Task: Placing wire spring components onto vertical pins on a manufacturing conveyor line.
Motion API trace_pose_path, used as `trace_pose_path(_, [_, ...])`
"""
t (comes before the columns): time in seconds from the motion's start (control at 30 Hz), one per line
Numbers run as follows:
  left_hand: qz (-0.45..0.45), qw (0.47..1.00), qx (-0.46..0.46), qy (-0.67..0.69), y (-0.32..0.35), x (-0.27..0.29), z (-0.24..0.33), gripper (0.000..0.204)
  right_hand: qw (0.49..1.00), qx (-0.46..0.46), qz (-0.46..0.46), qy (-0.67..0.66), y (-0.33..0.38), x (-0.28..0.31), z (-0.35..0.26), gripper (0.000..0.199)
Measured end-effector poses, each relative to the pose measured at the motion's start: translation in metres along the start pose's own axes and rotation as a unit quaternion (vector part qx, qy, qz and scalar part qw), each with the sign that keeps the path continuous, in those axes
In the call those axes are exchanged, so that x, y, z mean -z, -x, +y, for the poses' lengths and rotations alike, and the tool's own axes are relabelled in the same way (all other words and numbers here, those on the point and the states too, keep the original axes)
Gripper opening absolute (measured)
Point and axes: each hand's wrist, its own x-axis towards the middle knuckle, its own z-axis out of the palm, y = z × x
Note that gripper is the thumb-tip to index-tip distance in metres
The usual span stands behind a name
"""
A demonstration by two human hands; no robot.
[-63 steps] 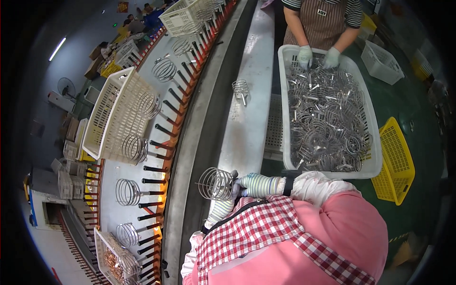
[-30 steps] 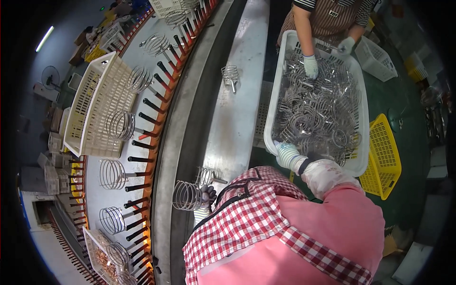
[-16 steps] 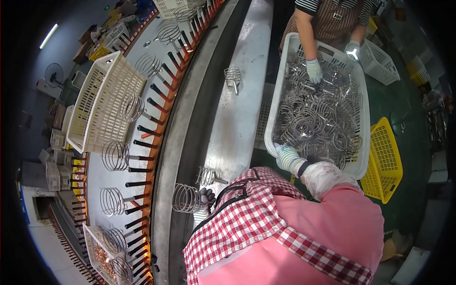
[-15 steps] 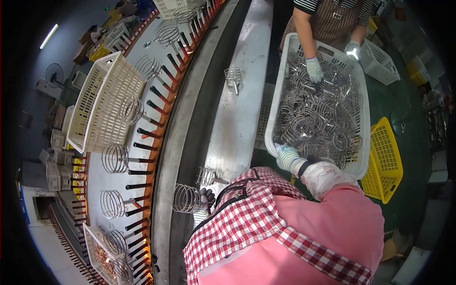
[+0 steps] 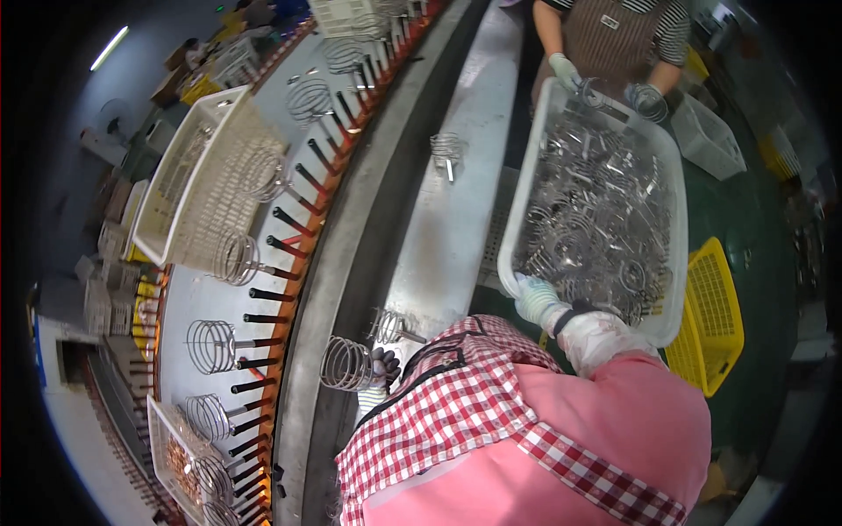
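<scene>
Down at the left, my gloved left hand (image 5: 383, 368) is closed around a steel wire coil (image 5: 345, 363), held beside the metal ledge (image 5: 438, 254). A second wire coil with a short stem (image 5: 388, 327) lies on the ledge just beyond this hand, and another coil (image 5: 446, 147) sits farther along. My gloved right hand (image 5: 538, 301) grips the near left corner of a large white basket (image 5: 506, 254). Inside the basket is a tangled heap of wire coils (image 5: 588, 219). My right fingertips are partly hidden at the rim.
Left of the ledge runs a curved line of black-tipped pegs (image 5: 263, 319), with several coils (image 5: 212, 346) along it. Beyond stands a cream crate (image 5: 189, 175). A co-worker (image 5: 614, 39) stands at the basket's far end, coils at both gloved hands. A yellow basket (image 5: 715, 316) stands at right.
The co-worker's hands have lifted from the heap to the far rim with coils. Coils along the pegs have moved nearer. My view has shifted slightly; my hands keep their holds.
</scene>
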Motion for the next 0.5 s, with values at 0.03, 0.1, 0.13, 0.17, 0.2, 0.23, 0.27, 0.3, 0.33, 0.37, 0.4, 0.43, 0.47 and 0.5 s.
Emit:
trace_pose_path(0.03, [0.013,1.000,0.020,-0.001,-0.013,0.000,0.000,0.019,1.000,0.007,0.007,-0.012,-0.006,0.000,0.006,0.043])
trace_pose_path(0.1, [0.048,0.997,0.055,0.004,-0.034,0.007,-0.002,0.023,0.999,0.020,0.008,-0.030,-0.015,0.006,0.015,0.041])
trace_pose_path(0.13, [0.066,0.995,0.074,0.010,-0.039,0.007,-0.003,0.024,0.999,0.019,0.001,-0.037,-0.015,0.012,0.017,0.040])
trace_pose_path(0.17, [0.001,0.998,0.053,-0.023,-0.045,0.007,-0.003,0.028,0.999,0.020,0.006,-0.031,-0.023,0.007,0.023,0.040])
trace_pose_path(0.2, [0.051,0.997,0.061,-0.021,-0.046,-0.010,0.000,0.028,1.000,0.011,0.013,-0.025,-0.028,0.002,0.032,0.040])
trace_pose_path(0.23, [0.037,0.997,0.068,0.002,-0.052,-0.005,0.000,0.026,0.999,0.016,0.019,-0.032,-0.030,0.009,0.030,0.041])
trace_pose_path(0.27, [0.023,0.997,0.075,0.025,-0.055,0.001,0.000,0.025,0.999,0.003,0.002,-0.035,-0.035,0.014,0.027,0.041])
trace_pose_path(0.3, [0.018,0.999,0.027,0.030,-0.053,-0.007,0.000,0.018,0.999,0.007,0.004,-0.044,-0.040,0.014,0.033,0.041])
trace_pose_path(0.33, [0.012,0.999,-0.019,0.032,-0.047,-0.025,0.006,0.016,0.998,0.009,0.008,-0.054,-0.046,0.015,0.040,0.041])
trace_pose_path(0.37, [0.122,0.988,-0.032,-0.084,-0.037,-0.076,0.026,0.032,0.999,0.008,0.007,-0.052,-0.050,0.014,0.050,0.041])
trace_pose_path(0.4, [0.076,0.995,-0.064,0.007,-0.043,-0.037,0.011,0.039,0.998,0.005,0.005,-0.059,-0.055,0.014,0.045,0.039])
trace_pose_path(0.43, [0.053,0.992,-0.110,-0.040,-0.045,-0.049,0.015,0.039,0.998,-0.019,0.009,-0.064,-0.061,0.016,0.052,0.038])
trace_pose_path(0.47, [0.029,0.984,-0.155,-0.087,-0.049,-0.061,0.021,0.039,0.998,-0.022,0.010,-0.061,-0.069,0.018,0.057,0.038])
trace_pose_path(0.5, [0.021,0.981,-0.171,-0.084,-0.059,-0.013,0.005,0.035,0.999,0.011,0.010,-0.047,-0.075,0.018,0.051,0.037])
